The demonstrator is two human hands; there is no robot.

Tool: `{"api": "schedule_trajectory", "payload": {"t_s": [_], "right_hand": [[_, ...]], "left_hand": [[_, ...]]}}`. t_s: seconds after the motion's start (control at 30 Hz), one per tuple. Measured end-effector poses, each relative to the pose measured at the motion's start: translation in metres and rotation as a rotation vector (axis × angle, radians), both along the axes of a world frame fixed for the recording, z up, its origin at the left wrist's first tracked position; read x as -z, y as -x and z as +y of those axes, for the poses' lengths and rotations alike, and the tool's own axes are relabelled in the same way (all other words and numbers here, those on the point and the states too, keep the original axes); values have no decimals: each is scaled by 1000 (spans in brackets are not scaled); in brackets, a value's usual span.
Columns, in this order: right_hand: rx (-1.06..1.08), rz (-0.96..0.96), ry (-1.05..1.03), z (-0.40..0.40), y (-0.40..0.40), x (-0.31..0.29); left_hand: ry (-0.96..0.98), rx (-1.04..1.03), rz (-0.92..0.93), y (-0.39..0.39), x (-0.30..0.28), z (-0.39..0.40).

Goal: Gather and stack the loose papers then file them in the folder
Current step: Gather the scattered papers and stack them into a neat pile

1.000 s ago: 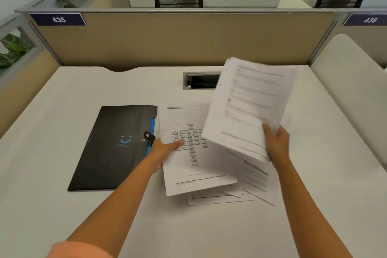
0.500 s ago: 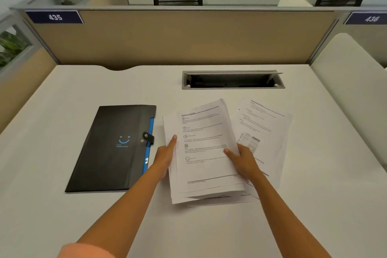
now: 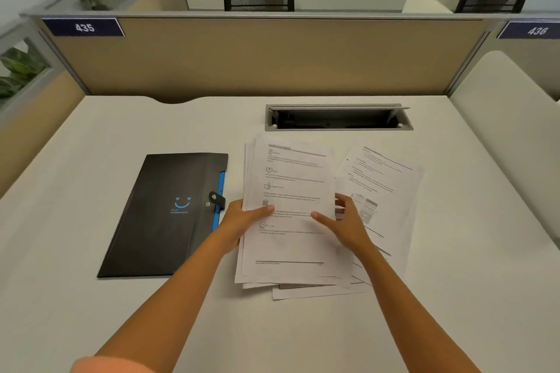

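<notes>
A loose stack of printed white papers (image 3: 291, 179) lies in the middle of the desk, edges uneven, with lower sheets sticking out at its near edge. My left hand (image 3: 242, 221) grips the stack's left edge, thumb on top. My right hand (image 3: 345, 221) holds the stack's right edge, thumb on the top sheet and fingers curled at the side. Another printed sheet (image 3: 381, 182) lies tilted to the right, partly under the stack. A black folder (image 3: 163, 215) with a blue smile logo, a blue inner edge and a snap strap lies closed to the left of the papers.
The white desk (image 3: 91, 297) is bounded by a tan partition (image 3: 266, 54) at the back. An open cable tray slot (image 3: 338, 118) sits just beyond the papers. A white cushioned panel (image 3: 500, 118) rises on the right.
A second ago my right hand held a bundle of sheets up in the air; it laid them on the desk pile. Both hands now hold the stack's sides, and it sits squarer.
</notes>
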State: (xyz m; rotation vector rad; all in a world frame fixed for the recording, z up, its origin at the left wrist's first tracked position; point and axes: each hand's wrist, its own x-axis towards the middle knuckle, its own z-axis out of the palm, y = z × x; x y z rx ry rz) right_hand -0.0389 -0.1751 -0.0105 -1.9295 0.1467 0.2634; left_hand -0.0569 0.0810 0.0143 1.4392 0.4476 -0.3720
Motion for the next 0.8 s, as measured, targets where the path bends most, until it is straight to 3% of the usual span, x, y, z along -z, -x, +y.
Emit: {"api": "schedule_trajectory", "payload": {"t_s": [0.13,0.23,0.57,0.8], "right_hand": [[43,117,-315,-8,-6,-21],[0,59,-400,-1,-7,-41],[127,-279,-312,22,-13,-94],[132,-325,-331,20,-10,-111]], "left_hand": [[41,10,-52,-4,-20,1],[32,-2,-149,-8,-36,-8],[-123,-136,-455,-20,-74,-29],[-115,-168,-611,-19,-90,-29]]}}
